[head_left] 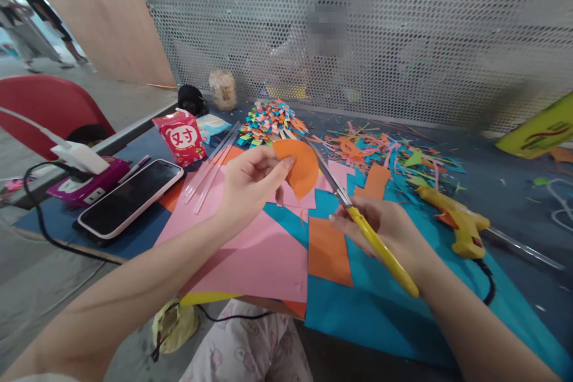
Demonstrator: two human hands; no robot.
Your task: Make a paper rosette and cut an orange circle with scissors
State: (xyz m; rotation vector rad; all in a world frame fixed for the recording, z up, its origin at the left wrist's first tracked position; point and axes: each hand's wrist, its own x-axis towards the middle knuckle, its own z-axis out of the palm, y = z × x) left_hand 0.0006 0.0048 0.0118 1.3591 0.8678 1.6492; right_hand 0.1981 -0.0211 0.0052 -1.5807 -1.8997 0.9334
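My left hand (250, 185) pinches a rounded piece of orange paper (299, 166) and holds it up over the table. My right hand (385, 230) is closed round yellow-handled scissors (358, 218), whose blades point up-left toward the orange piece and look shut. Below both hands lie a pink sheet (250, 250), an orange rectangle (329, 250) and a large teal sheet (380, 304).
A yellow glue gun (456, 221) lies right of my right hand. A phone (129, 197), a red snack packet (181, 137) and clear glue sticks (210, 170) lie at left. Coloured paper scraps (273, 122) are piled behind, before a perforated metal screen (358, 30).
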